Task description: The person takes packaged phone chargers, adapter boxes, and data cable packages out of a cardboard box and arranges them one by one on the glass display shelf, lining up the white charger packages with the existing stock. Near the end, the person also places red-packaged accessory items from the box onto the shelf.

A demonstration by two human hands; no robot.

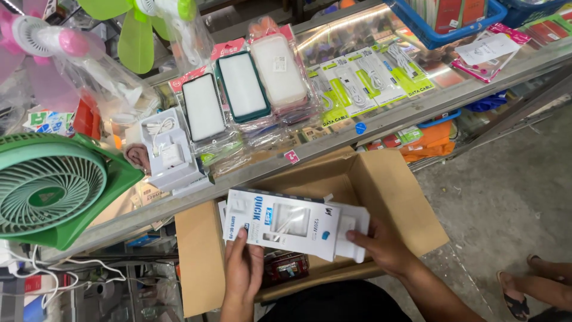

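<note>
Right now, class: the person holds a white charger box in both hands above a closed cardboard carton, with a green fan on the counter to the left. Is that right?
Not quite. The head view shows the cardboard carton open, flaps spread. The rest stands: left hand and right hand hold the white charger box above it, and the green fan sits on the counter to the left.

Green fan point(50, 189) left; power banks point(238, 89), cable packs point(363, 80) on glass counter point(417, 107).

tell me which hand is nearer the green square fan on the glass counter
Left. The left hand grips the white charger box's near end, just right of the green square fan; the right hand holds the far end.
</note>
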